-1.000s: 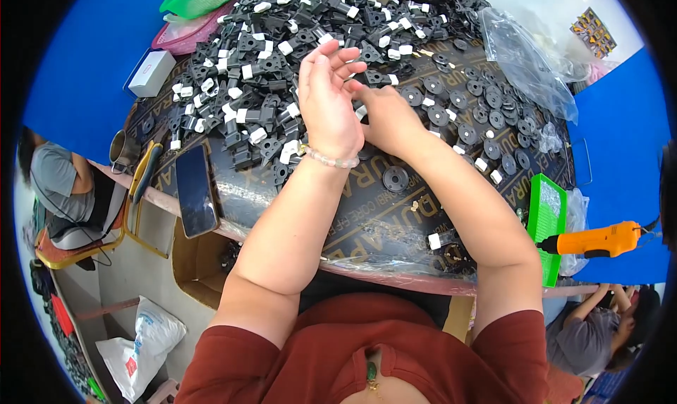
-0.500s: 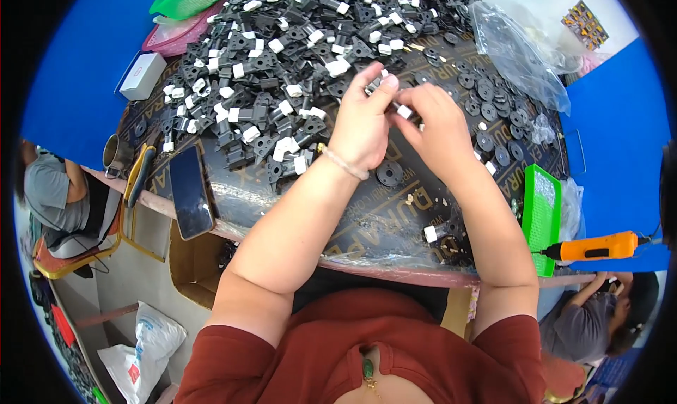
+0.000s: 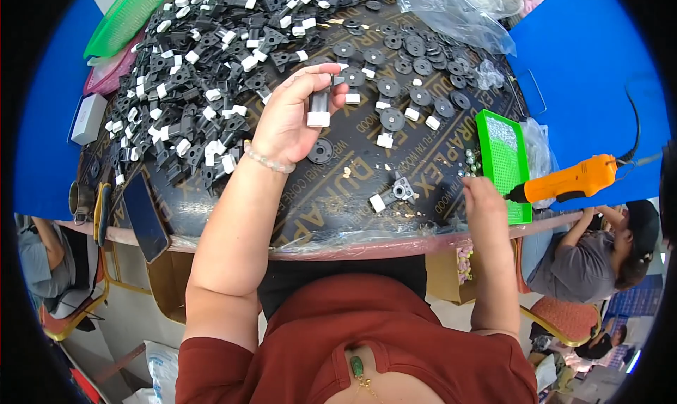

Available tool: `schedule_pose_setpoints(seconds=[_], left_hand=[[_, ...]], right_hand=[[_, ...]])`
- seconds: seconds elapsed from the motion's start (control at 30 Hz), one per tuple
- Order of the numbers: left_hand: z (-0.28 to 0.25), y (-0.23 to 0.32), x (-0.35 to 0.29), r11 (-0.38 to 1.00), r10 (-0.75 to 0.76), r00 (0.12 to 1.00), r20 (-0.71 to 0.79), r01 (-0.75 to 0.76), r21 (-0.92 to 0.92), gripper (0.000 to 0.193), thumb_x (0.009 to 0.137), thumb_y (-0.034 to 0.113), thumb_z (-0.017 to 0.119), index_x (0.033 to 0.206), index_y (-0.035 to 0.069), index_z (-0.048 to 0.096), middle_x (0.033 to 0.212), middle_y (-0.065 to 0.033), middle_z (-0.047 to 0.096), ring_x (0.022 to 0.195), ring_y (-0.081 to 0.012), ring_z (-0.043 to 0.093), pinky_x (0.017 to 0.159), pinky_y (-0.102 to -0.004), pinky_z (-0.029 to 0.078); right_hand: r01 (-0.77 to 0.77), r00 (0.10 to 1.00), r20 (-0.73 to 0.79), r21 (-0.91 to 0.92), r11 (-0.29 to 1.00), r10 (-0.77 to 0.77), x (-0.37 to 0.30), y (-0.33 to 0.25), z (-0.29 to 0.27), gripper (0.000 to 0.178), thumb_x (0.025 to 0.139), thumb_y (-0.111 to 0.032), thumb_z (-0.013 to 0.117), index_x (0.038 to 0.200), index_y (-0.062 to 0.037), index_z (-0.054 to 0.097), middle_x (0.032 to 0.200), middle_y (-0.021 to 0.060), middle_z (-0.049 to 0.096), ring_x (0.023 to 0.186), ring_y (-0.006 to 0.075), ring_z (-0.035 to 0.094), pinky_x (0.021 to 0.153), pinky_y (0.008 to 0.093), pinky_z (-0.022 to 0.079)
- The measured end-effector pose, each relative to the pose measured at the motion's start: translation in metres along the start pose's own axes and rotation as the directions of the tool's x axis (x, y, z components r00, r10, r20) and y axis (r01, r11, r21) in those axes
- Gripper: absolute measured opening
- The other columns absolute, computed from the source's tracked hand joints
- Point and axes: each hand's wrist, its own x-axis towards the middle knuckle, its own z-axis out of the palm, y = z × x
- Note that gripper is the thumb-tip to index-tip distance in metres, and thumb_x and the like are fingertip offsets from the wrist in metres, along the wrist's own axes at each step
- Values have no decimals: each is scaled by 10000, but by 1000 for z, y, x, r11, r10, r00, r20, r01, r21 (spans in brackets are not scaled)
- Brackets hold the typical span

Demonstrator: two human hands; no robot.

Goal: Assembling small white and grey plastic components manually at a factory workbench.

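Right now, a black part with a white end (image 3: 319, 106) is sitting in the left hand (image 3: 297, 108), above the table (image 3: 321, 217), with its white end pointing toward the person. The left hand is pinching this part between the thumb and curled fingers, and a pale bead bracelet (image 3: 268, 161) is circling the wrist. The right hand (image 3: 486, 203) is hovering just beside the green tray (image 3: 503, 166), its fingertips drawn close together near some small shiny bits (image 3: 470, 164); I cannot tell whether it is pinching anything. Between the two hands, a loose part with a white end (image 3: 400, 190) is lying on the table near its front edge. Beyond it, black discs (image 3: 392, 119) are spreading out, several with white pieces beside them. A large pile of black and white parts (image 3: 204, 87) is covering the left side. An orange power screwdriver (image 3: 572, 181) is pointing its dark tip at the tray. Farther out, a clear plastic bag (image 3: 455, 16) is lying past the discs, a phone (image 3: 146, 217) is resting at the left edge, and a co-worker (image 3: 582, 263) is sitting at the right.
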Motion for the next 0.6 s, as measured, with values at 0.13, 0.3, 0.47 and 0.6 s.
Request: schedule_pose_setpoints(seconds=[0.13,0.3,0.47,0.6], left_hand=[[5,-2,-3,996,-67,998,15,66,55,259,937,129,630,1172,20,623,948,-71,633,823,-163,644,718,-295,554],[13,-9,-4,994,-36,998,-44,40,104,323,954,143,623,1241,33,524,979,-86,631,824,-181,655,694,-299,551],[3,-8,-2,993,-76,997,-15,77,91,345,969,122,561,1297,38,496,1114,-129,635,898,-181,636,762,-304,531],[6,-11,-1,991,-87,996,9,86,100,403,923,67,632,1309,31,519,1100,-76,642,901,-141,629,783,-252,524]], right_hand=[[-65,996,-71,-67,996,61,-6,13,22,163,887,-57,624,1046,-24,627,946,152,587,862,356,608,751,436,503],[-134,990,-64,-102,986,128,5,25,39,161,896,-102,630,1037,-25,650,980,140,583,876,351,611,761,438,506],[-184,982,34,-63,981,186,19,31,38,122,881,-119,652,967,-36,678,967,150,608,882,364,619,771,440,513],[-171,985,37,75,982,169,25,41,33,110,821,-73,698,906,-11,665,887,161,618,847,369,623,759,444,509]])
